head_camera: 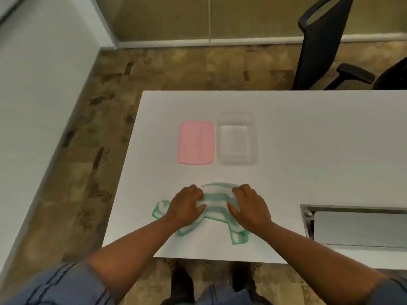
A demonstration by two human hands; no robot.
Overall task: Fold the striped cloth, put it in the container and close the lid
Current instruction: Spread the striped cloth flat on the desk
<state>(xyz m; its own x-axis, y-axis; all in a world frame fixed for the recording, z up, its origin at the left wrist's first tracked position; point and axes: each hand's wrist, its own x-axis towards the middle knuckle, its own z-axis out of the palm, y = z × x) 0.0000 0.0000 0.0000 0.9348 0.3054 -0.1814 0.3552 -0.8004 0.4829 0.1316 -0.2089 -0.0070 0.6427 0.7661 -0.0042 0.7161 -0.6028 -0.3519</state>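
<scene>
Striped cloth [214, 195] lies crumpled, long axis left-right, under both hands.

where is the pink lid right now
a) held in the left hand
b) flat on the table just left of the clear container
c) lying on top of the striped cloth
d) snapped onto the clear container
b: the pink lid lies flat on the white table beside the open clear container, on its left, while both hands rest on the striped cloth.

Single head view, looking steeply down, close over table [308, 133] near edge.
</scene>
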